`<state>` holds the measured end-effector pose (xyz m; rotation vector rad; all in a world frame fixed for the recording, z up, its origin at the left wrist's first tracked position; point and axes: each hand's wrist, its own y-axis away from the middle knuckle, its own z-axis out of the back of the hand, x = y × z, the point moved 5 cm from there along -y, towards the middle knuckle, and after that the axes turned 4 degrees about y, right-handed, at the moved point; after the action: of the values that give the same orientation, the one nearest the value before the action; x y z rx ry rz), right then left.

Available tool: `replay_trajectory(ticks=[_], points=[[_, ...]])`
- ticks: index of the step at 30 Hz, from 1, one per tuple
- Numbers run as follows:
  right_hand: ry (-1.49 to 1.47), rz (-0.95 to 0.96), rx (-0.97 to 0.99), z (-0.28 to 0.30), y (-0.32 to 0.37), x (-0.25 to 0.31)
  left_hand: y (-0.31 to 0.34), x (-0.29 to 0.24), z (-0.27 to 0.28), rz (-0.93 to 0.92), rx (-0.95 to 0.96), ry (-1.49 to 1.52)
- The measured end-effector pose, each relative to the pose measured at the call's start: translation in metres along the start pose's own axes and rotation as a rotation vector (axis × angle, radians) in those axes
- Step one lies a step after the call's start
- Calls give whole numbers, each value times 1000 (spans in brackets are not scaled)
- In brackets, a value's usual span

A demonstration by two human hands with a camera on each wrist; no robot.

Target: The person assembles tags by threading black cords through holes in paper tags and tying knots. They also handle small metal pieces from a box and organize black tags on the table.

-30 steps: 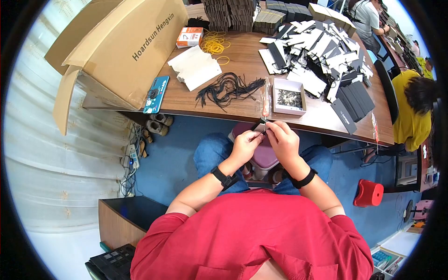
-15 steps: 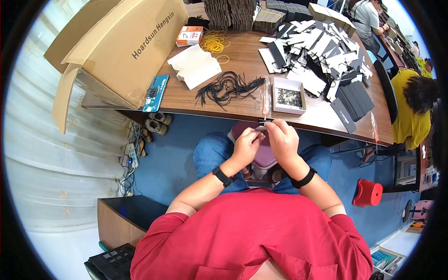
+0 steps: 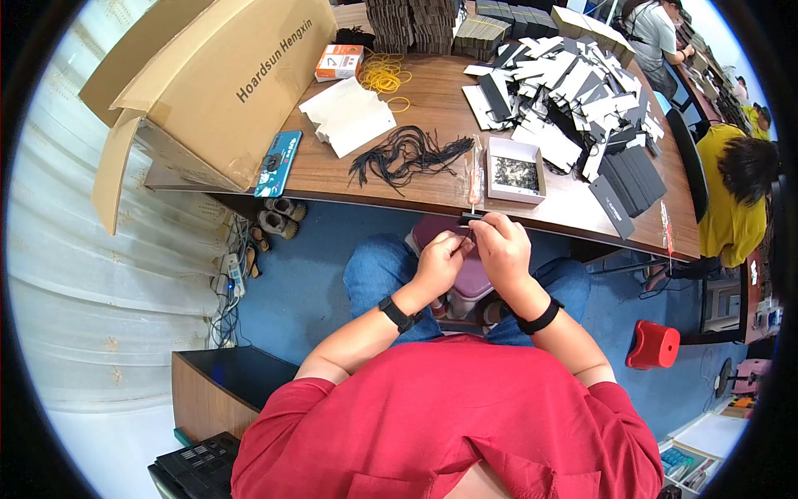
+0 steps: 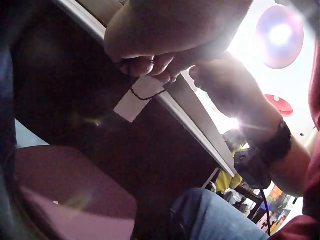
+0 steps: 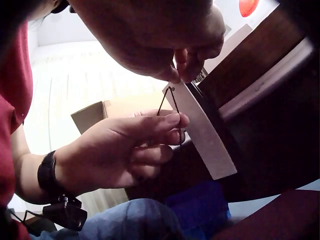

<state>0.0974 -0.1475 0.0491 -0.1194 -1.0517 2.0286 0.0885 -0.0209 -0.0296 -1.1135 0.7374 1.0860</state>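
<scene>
In the right wrist view a pale card tag hangs from the fingertips of the right hand, which pinches its upper end. A dark cord runs from a hole near that end down to the left hand, whose thumb and fingers pinch it. The left wrist view shows the tag below the left hand, with the cord curving across it. From the head, the left hand and right hand are close together just off the table's front edge.
On the table lie black cords, an open box of small dark pieces, a heap of tags, a stack of dark cards and white sheets. A large carton stands at the left.
Both hands remain nearly in place by the table edge. The held card has turned between the fingers, its dark side now showing above the fingertips in the head view.
</scene>
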Motion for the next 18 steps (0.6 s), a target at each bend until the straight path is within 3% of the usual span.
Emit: replay_trajectory(ticks=[4, 10, 18], points=[[12, -45, -66, -1, 1, 0, 1, -4, 0, 3, 5, 20], [3, 27, 24, -3, 2, -1, 0, 2, -1, -12, 10, 21], [1, -56, -6, -1, -1, -2, 2, 2, -2, 20, 30, 9]])
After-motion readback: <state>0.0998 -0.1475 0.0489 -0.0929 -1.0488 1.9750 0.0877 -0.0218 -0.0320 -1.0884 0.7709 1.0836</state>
